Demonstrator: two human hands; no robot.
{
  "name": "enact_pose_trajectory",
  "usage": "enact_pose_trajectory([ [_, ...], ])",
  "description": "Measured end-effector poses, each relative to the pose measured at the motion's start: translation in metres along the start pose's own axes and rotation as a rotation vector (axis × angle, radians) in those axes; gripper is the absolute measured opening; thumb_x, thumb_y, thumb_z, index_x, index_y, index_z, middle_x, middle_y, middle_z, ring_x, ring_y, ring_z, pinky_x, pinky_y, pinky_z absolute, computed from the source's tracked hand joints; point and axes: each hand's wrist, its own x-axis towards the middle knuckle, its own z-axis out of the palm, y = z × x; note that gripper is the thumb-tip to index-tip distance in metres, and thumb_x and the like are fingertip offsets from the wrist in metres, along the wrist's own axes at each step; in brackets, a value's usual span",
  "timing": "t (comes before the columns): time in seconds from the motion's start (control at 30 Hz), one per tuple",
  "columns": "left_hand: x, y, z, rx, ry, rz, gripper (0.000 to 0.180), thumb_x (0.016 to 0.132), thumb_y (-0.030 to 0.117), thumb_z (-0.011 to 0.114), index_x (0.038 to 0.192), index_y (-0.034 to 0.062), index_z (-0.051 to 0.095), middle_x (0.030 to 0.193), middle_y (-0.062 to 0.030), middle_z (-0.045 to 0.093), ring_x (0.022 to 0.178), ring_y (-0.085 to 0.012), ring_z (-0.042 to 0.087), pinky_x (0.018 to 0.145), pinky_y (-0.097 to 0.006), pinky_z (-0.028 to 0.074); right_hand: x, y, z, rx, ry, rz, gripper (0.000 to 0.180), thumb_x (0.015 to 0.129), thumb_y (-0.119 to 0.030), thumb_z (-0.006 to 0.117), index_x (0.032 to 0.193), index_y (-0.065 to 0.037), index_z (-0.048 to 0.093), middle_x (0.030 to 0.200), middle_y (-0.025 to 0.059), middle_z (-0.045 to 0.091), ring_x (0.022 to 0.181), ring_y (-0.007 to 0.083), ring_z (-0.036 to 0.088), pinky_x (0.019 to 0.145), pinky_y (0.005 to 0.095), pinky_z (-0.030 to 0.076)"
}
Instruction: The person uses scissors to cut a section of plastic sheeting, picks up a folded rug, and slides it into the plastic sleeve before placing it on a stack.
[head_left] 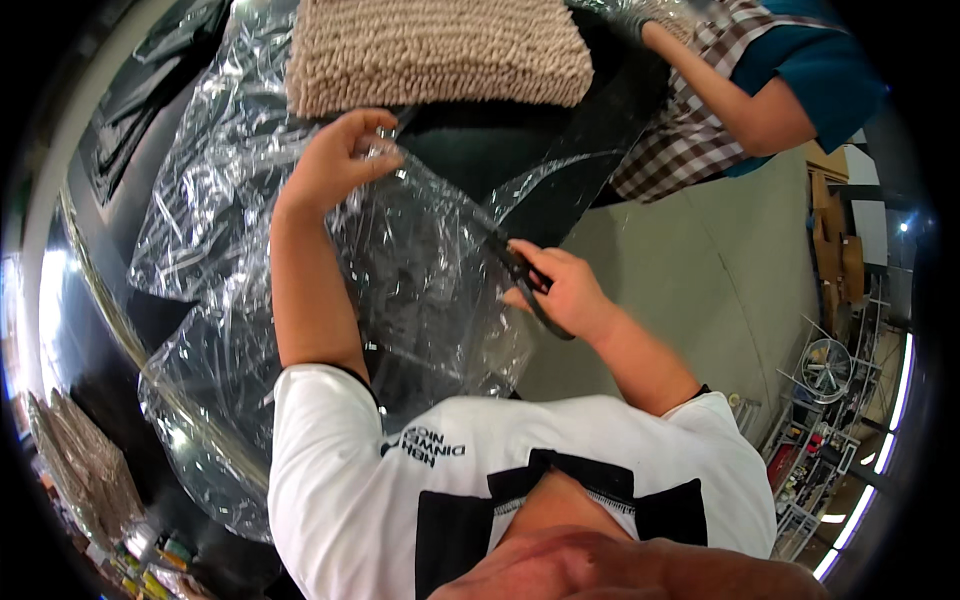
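My left hand (340,158) is closed on the edge of a clear plastic sheet (415,255), thumb and fingers pinching it just below a beige, thick-pile chenille mat (440,55). The plastic's edge runs from there down and right to my right hand (572,292), which grips black scissors (522,268). The scissor blades point up and left and meet the plastic; whether they are apart is too small to tell. More crumpled plastic spreads to the left of my left arm. Beneath it all lies a dark table surface (480,140).
At the upper right, a co-worker in a checked apron (670,155) reaches a gloved hand (632,22) toward the mat. Folded dark plastic (140,100) lies far left, with wrapped bundles (85,460) at lower left. A fan (826,368) and racks stand beyond the grey floor (700,270).
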Motion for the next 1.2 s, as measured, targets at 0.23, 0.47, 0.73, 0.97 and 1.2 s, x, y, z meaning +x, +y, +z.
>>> enact_pose_trajectory([
  [0.23, -0.005, 0.012, -0.001, -0.038, 0.028, 0.003, 0.048, 0.078, 0.005, 0.075, 0.12, -0.0005, 0.054, 0.095, -0.0054, 0.066, 0.09, -0.011, 0.062, 0.078, -0.025, 0.05, 0.02, -0.028, -0.013, -0.008, -0.065, 0.021, 0.072, 0.071, -0.036, 0.081, 0.131, -0.009, 0.054, 0.08, 0.0035, 0.052, 0.07, 0.0176, 0.055, 0.065, 0.0302, 0.047],
  [0.47, -0.01, 0.015, -0.005, -0.132, 0.029, 0.014, 0.049, 0.078, 0.003, 0.073, 0.121, -0.0022, 0.052, 0.093, -0.0027, 0.063, 0.087, -0.0088, 0.059, 0.076, -0.023, 0.049, 0.024, -0.03, -0.008, -0.072, -0.007, -0.046, 0.064, 0.072, -0.03, 0.082, 0.126, -0.005, 0.057, 0.077, 0.0045, 0.054, 0.068, 0.0162, 0.053, 0.064, 0.0285, 0.046],
  [0.73, -0.014, 0.015, -0.01, -0.153, 0.023, 0.016, 0.054, 0.078, 0.003, 0.073, 0.126, -0.002, 0.049, 0.097, -0.0036, 0.061, 0.089, -0.0088, 0.059, 0.076, -0.023, 0.049, 0.026, -0.023, -0.006, -0.048, 0.001, -0.08, 0.067, 0.072, -0.038, 0.08, 0.127, -0.006, 0.057, 0.074, 0.0059, 0.054, 0.068, 0.0191, 0.055, 0.064, 0.0311, 0.046],
  [0.97, -0.012, 0.014, -0.008, -0.134, 0.023, 0.022, 0.059, 0.077, 0.005, 0.075, 0.128, -0.0019, 0.047, 0.096, -0.0031, 0.061, 0.088, -0.009, 0.059, 0.078, -0.023, 0.048, 0.042, -0.037, -0.005, -0.088, -0.027, -0.064, 0.071, 0.071, -0.03, 0.082, 0.132, -0.004, 0.053, 0.08, 0.0043, 0.053, 0.069, 0.0145, 0.051, 0.064, 0.0271, 0.044],
  [1.2, -0.015, 0.016, -0.011, -0.155, 0.032, 0.042, 0.06, 0.076, 0.004, 0.075, 0.129, -0.0019, 0.047, 0.095, -0.0018, 0.06, 0.087, -0.0078, 0.057, 0.077, -0.022, 0.047, 0.045, -0.035, -0.003, -0.11, -0.008, -0.082, 0.068, 0.071, -0.028, 0.082, 0.128, -0.004, 0.056, 0.077, 0.0045, 0.054, 0.068, 0.0147, 0.051, 0.063, 0.0273, 0.044],
])
